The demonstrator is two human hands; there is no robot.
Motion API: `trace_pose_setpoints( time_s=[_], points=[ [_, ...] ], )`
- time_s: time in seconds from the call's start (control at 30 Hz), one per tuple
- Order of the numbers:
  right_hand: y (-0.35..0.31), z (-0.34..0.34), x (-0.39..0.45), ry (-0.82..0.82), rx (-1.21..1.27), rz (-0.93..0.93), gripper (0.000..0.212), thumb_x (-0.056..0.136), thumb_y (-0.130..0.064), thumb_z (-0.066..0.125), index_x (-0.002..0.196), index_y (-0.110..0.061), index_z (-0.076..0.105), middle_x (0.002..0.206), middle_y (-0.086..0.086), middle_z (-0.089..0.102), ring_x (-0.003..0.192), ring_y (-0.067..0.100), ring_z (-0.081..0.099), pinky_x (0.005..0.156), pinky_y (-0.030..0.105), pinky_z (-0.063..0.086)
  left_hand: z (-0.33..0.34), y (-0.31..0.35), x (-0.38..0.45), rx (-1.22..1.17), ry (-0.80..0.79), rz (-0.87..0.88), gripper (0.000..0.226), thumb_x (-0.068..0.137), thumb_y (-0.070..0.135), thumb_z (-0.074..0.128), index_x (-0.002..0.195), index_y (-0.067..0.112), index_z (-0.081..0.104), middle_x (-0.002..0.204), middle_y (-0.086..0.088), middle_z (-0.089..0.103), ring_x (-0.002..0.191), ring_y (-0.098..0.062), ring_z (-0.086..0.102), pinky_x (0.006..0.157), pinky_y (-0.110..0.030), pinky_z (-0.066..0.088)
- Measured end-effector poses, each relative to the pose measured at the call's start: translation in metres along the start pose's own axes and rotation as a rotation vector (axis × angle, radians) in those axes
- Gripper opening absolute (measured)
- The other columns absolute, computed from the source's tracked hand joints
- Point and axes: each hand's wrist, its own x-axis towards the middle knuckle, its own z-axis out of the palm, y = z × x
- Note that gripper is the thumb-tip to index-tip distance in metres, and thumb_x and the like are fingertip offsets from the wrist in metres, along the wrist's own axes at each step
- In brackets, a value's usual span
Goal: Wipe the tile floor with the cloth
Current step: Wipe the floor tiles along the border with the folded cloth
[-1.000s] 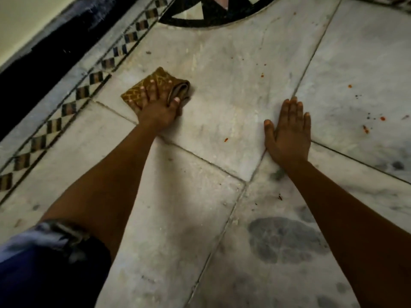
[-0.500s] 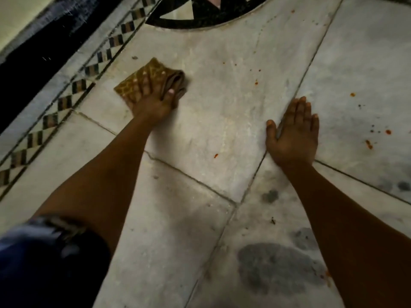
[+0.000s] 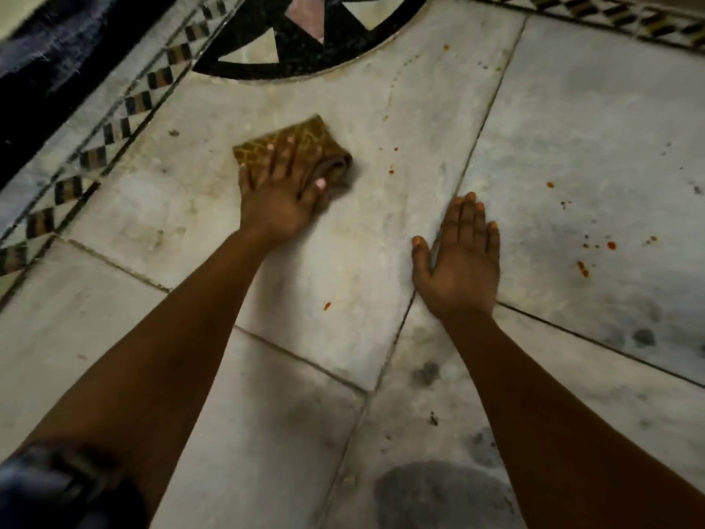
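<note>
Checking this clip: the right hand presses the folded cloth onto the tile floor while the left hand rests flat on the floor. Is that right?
Not quite: the hands are swapped. In the head view the left hand presses the folded cloth onto the tile floor, while the right hand rests flat on the floor.

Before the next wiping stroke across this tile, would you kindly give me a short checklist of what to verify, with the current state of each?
1. Cloth under control: ok. The left hand presses on it with spread fingers.
2. Cloth flat on the tile floor: ok, folded, one edge rolled up by the thumb.
3. Support: ok. The right hand lies flat over a tile joint, fingers straight.
4. Dirt left to wipe: not ok. Orange specks lie to the right of the cloth, and more orange spots lie beyond the right hand.
5. Path toward the near specks: ok, bare tile between.
6. Cloth dampness: cannot tell.
</note>
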Motion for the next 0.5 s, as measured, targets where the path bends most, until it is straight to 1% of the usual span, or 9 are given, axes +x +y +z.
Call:
trace_pose_setpoints(
  time_s=[0.1, 0.17, 0.27, 0.37, 0.43, 0.5],
  points=[
    [0.001, 0.0, 0.0, -0.004, 0.001, 0.006, 0.078, 0.088, -0.052, 0.016, 0.149, -0.003, 0.011, 0.157, 0.016, 0.01, 0.146, 0.027, 0.008, 0.117, 0.038, 0.0, -0.008, 0.029, 0.053, -0.068, -0.044, -0.137, 0.061, 0.097, 0.055, 0.019, 0.15, 0.031, 0.001, 0.159, -0.001, -0.009, 0.145, -0.027, -0.011, 0.112, -0.055, -0.01],
    [0.001, 0.0, 0.0, -0.004, 0.002, 0.009, 0.079, 0.088, -0.052, 0.013, 0.149, -0.003, 0.012, 0.157, 0.016, 0.012, 0.145, 0.027, 0.009, 0.117, 0.039, 0.002, -0.01, 0.055, 0.071, -0.095, -0.081, -0.155, 0.061, 0.096, 0.056, 0.018, 0.149, 0.033, -0.001, 0.159, -0.003, -0.012, 0.144, -0.029, -0.014, 0.111, -0.056, -0.012],
    [0.0, 0.0, 0.0, 0.008, 0.008, 0.008, 0.077, 0.088, -0.051, 0.017, 0.148, -0.002, 0.017, 0.155, 0.017, 0.017, 0.144, 0.028, 0.014, 0.117, 0.04, 0.005, -0.002, 0.084, 0.056, -0.057, -0.09, -0.011, 0.06, 0.096, 0.057, 0.018, 0.149, 0.034, 0.002, 0.159, -0.001, -0.01, 0.145, -0.027, -0.013, 0.111, -0.055, -0.012],
    [0.0, -0.001, 0.0, 0.01, 0.02, 0.016, 0.076, 0.089, -0.05, 0.02, 0.147, -0.001, 0.02, 0.154, 0.018, 0.019, 0.144, 0.029, 0.017, 0.116, 0.041, 0.008, 0.009, 0.077, 0.014, 0.02, -0.057, 0.195, 0.058, 0.095, 0.057, 0.022, 0.148, 0.041, 0.005, 0.159, 0.002, -0.006, 0.146, -0.024, -0.01, 0.112, -0.053, -0.009],
    [0.0, 0.0, 0.0, 0.007, 0.01, 0.009, 0.076, 0.089, -0.05, 0.02, 0.148, -0.002, 0.017, 0.155, 0.017, 0.017, 0.144, 0.028, 0.015, 0.117, 0.04, 0.005, 0.006, 0.059, 0.005, 0.044, -0.048, 0.221, 0.057, 0.095, 0.057, 0.025, 0.147, 0.044, 0.006, 0.159, 0.004, -0.004, 0.146, -0.023, -0.008, 0.113, -0.051, -0.008],
    [0.001, 0.001, 0.001, 0.009, 0.011, 0.004, 0.075, 0.09, -0.05, 0.021, 0.148, -0.003, 0.014, 0.156, 0.016, 0.014, 0.145, 0.027, 0.011, 0.117, 0.038, 0.003, 0.002, 0.055, 0.022, 0.055, -0.053, 0.167, 0.06, 0.094, 0.059, 0.024, 0.147, 0.041, 0.004, 0.159, 0.002, -0.007, 0.146, -0.025, -0.009, 0.113, -0.052, -0.008]
  ],
)
